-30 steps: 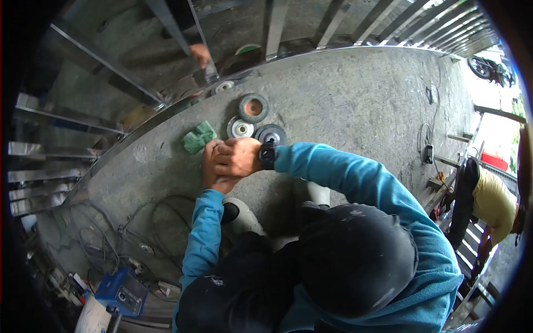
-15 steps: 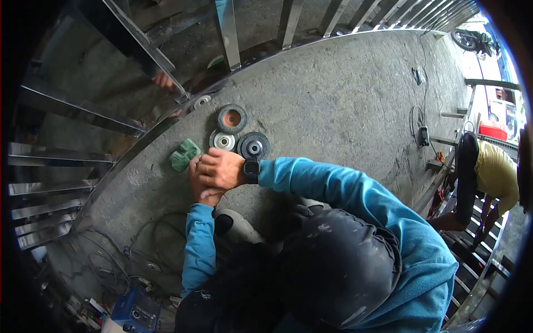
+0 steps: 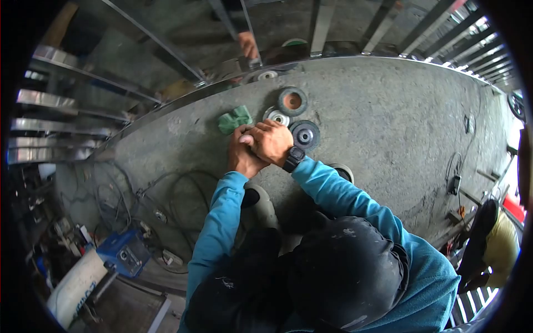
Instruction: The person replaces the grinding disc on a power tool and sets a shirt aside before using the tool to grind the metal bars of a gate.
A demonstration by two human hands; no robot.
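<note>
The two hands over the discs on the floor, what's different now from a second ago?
Little changed. Only the head camera swung, shifting the whole scene in the picture. The right hand stays clasped over the left hand beside the green cloth, and the three discs lie in the same cluster.

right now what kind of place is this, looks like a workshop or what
Most likely a metal fabrication workshop. Polished steel railing bars lie along a rough concrete floor, grinding and flap discs sit by the person's clasped hands, and a blue machine with tangled cables stands nearby.
</note>
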